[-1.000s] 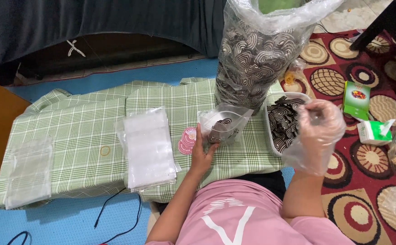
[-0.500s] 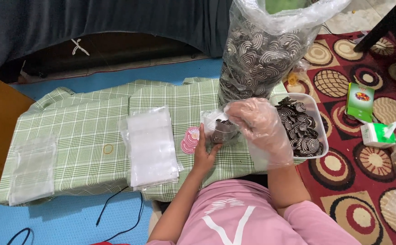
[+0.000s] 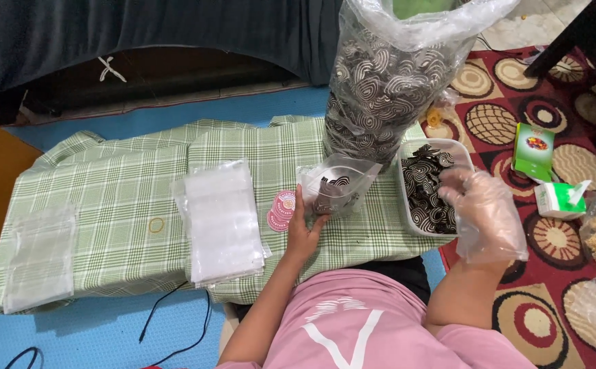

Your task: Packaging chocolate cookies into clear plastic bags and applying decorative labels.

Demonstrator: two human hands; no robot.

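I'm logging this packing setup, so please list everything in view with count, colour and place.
large bag of swirl cookies: one, clear, brown-and-white contents, back of cloth
white tub: one, holds swirl cookies, right edge of cloth
small pouch: one, clear, a few cookies inside, centre
empty pouches: one stack, clear, middle of cloth
second pouch stack: one, clear, far left
round stickers: small pile, pink, beside the pouch
rubber band: one, yellow, on cloth
checked cloth: green-white, over low table
cartons: two, green-white, on rug
left hand: bare, holding the small pouch
right hand: plastic-gloved, in the tub
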